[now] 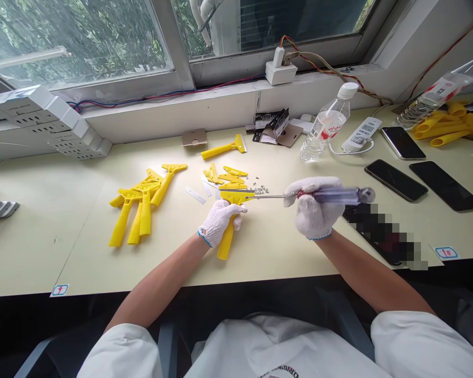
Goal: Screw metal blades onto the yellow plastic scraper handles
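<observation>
My left hand (222, 216) closes round the yellow scraper (226, 244), right hand (314, 214) round the screwdriver (339, 196), tip at scraper's head: likely screw-driving, needs steady twist.

on my right i see a water bottle (326, 126), a power strip (361, 134) and phones (396, 180), leftward perhaps stacked sockets (53, 123).

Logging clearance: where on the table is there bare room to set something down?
The tabletop is bare between the grey ridged piece and the yellow handle heap, and between the held handle and right forearm. Crowded: beyond the left hand, with yellow plates, strips and screws; right of the right hand, with phones.
</observation>
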Demonstrator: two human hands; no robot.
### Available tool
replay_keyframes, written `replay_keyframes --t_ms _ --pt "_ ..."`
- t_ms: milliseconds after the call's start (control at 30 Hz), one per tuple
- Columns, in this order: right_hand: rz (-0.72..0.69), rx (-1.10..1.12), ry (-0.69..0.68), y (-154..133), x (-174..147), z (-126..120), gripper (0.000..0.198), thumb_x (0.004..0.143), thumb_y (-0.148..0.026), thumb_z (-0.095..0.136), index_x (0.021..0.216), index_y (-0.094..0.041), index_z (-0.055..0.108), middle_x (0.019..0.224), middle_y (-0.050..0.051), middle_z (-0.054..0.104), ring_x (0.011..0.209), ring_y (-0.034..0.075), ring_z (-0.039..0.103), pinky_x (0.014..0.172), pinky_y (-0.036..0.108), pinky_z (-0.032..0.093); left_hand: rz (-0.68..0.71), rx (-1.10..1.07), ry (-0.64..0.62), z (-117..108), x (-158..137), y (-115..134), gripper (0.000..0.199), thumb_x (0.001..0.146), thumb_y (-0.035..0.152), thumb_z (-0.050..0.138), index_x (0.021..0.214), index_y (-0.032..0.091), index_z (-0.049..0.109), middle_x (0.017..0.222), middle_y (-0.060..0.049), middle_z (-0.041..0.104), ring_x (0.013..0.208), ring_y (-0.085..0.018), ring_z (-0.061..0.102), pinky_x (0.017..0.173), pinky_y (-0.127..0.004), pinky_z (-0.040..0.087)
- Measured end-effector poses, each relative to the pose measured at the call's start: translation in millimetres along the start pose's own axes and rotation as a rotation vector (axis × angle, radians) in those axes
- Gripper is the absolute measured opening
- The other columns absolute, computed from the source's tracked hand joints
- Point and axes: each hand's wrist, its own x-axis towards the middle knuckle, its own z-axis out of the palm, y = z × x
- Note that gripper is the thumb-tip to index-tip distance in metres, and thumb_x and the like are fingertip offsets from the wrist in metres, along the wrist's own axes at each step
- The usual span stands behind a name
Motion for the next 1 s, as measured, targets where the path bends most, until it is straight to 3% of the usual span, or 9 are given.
replay_keyframes --t_ms 100,300,467,600,667,767,867,933,1000 --pt "0.026 0.080 0.056 4.8 14.2 3.0 0.019 0.101 -0.039 0.078 0.104 -0.028 0.063 0.082 -0.001 0.072 0.051 0.014 0.061 0.044 0.028 0.049 0.005 0.000 0.001 0.7 -0.2 -0.2 0.019 0.081 0.035 0.079 0.080 0.018 0.071 0.060 0.000 0.058 0.052 -0.013 0.048 0.057 -0.030 0.043" --pt "0.064 0.119 0.026 9.1 25.6 -3.8 0.018 0.097 -0.034 0.080 0.101 -0.024 0.065 0.083 -0.002 0.074 0.051 0.012 0.062 0.043 0.025 0.050 0.019 0.008 -0.015 -1.3 1.5 -3.0 0.017 0.083 0.035 0.077 0.085 0.018 0.074 0.059 0.001 0.058 0.052 -0.014 0.050 0.058 -0.030 0.044" --pt "0.016 0.049 -0.055 6.7 19.5 -6.4 0.019 0.097 -0.033 0.080 0.106 -0.024 0.065 0.089 0.000 0.074 0.057 0.012 0.065 0.047 0.025 0.054 0.002 0.067 0.015 -0.3 1.4 -2.6 0.025 0.084 0.036 0.079 0.070 0.020 0.065 0.057 0.001 0.056 0.050 -0.014 0.051 0.058 -0.032 0.044" --pt "-0.071 -0.073 -0.007 12.9 19.9 -4.8 0.052 0.096 -0.035 0.082 0.141 -0.034 0.056 0.119 0.004 0.073 0.072 0.013 0.071 0.050 0.024 0.057 0.029 0.146 0.035 -0.7 3.5 -5.1 0.028 0.085 0.036 0.077 0.065 0.020 0.065 0.055 -0.001 0.058 0.052 -0.015 0.054 0.061 -0.032 0.047" --pt "-0.150 -0.161 0.030 17.7 22.4 -5.2 0.077 0.091 -0.037 0.087 0.156 -0.040 0.045 0.135 0.009 0.068 0.100 0.020 0.076 0.054 0.025 0.060 0.041 0.192 0.040 -1.4 4.6 -6.6 0.033 0.087 0.036 0.076 0.061 0.021 0.062 0.054 -0.002 0.058 0.052 -0.015 0.055 0.062 -0.032 0.047" --pt "-0.207 -0.276 0.047 24.0 25.8 -8.2 0.106 0.084 -0.049 0.095 0.167 -0.043 0.030 0.155 0.014 0.053 0.133 0.031 0.070 0.061 0.029 0.066 0.037 0.217 0.042 -1.8 5.2 -7.7 0.036 0.087 0.037 0.075 0.058 0.021 0.059 0.053 -0.002 0.058 0.050 -0.015 0.054 0.061 -0.032 0.048" --pt "-0.246 -0.363 0.094 26.0 27.6 -11.5 0.122 0.075 -0.064 0.100 0.170 -0.043 0.025 0.165 0.017 0.039 0.136 0.035 0.069 0.064 0.035 0.069 0.029 0.219 0.050 -1.6 4.7 -7.4 0.035 0.087 0.037 0.075 0.059 0.022 0.059 0.053 -0.002 0.058 0.047 -0.015 0.053 0.059 -0.033 0.047" --pt "-0.296 -0.392 0.102 24.4 28.8 -12.3 0.120 0.074 -0.067 0.100 0.167 -0.042 0.029 0.160 0.017 0.045 0.128 0.034 0.072 0.064 0.037 0.068 0.028 0.234 0.049 -1.6 4.3 -6.8 0.037 0.087 0.037 0.074 0.058 0.022 0.056 0.052 -0.001 0.057 0.046 -0.014 0.052 0.060 -0.033 0.047" --pt "-0.353 -0.371 0.068 21.3 30.2 -11.9 0.101 0.081 -0.065 0.095 0.161 -0.042 0.038 0.142 0.013 0.060 0.113 0.029 0.075 0.062 0.034 0.065 0.030 0.242 0.045 -1.5 4.0 -6.1 0.036 0.088 0.036 0.073 0.060 0.022 0.056 0.052 0.000 0.056 0.045 -0.014 0.052 0.060 -0.032 0.046"
